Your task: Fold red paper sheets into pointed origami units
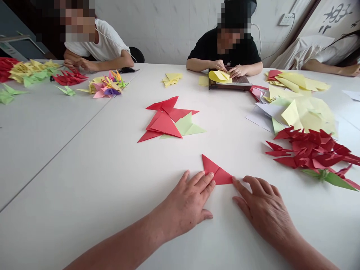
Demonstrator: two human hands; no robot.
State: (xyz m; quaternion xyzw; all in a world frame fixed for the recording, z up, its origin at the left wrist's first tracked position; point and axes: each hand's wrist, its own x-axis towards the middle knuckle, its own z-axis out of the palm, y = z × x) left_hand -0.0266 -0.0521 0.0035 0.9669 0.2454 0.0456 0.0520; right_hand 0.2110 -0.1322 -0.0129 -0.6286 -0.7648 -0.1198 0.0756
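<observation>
A red paper triangle (219, 173) lies flat on the white table (92, 180), with a crease running across its middle. The fingers of my left hand (188, 200) are stretched out and press on the paper's left part, hiding one corner. My right hand (263, 206) rests on the table at the other side, its index fingertip touching the right corner; its fingers are apart. Beyond my hands lie several folded red paper pieces (165, 123), partly over a light green folded piece (187, 125).
Red folded paper cranes (317, 148) are heaped at the right, near loose yellow paper (306, 108). Across the table a person in black (202, 52) handles yellow paper on a paper cutter (239, 83). A person in white (108, 43) sits at the left behind colourful folded paper (109, 84).
</observation>
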